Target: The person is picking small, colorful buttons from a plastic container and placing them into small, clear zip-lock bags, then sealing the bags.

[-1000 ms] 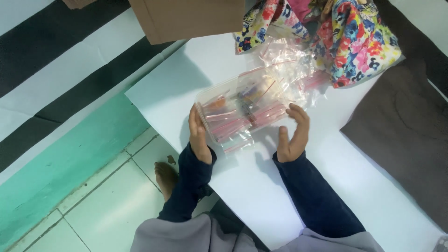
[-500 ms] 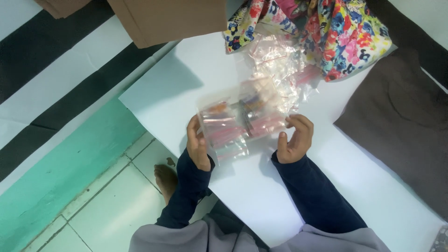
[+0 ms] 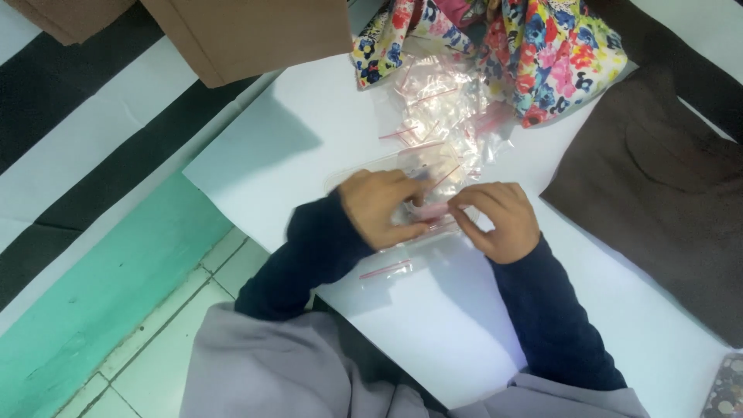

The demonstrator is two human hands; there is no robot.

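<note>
A clear plastic bag (image 3: pixel 422 213) with pink things inside is pinched shut-handed between the left hand (image 3: pixel 379 207) and the right hand (image 3: pixel 495 219), low on the white table (image 3: pixel 433 325), near a flowery cloth (image 3: pixel 542 54).

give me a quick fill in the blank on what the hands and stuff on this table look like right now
1. Both hands, left hand and right hand, rest on a clear plastic ____.
2. The table top is ____ in colour.
3. The cloth at the right is dark ____.
4. The fabric at the top has a ____ print.

Missing words: bag; white; brown; floral
</note>
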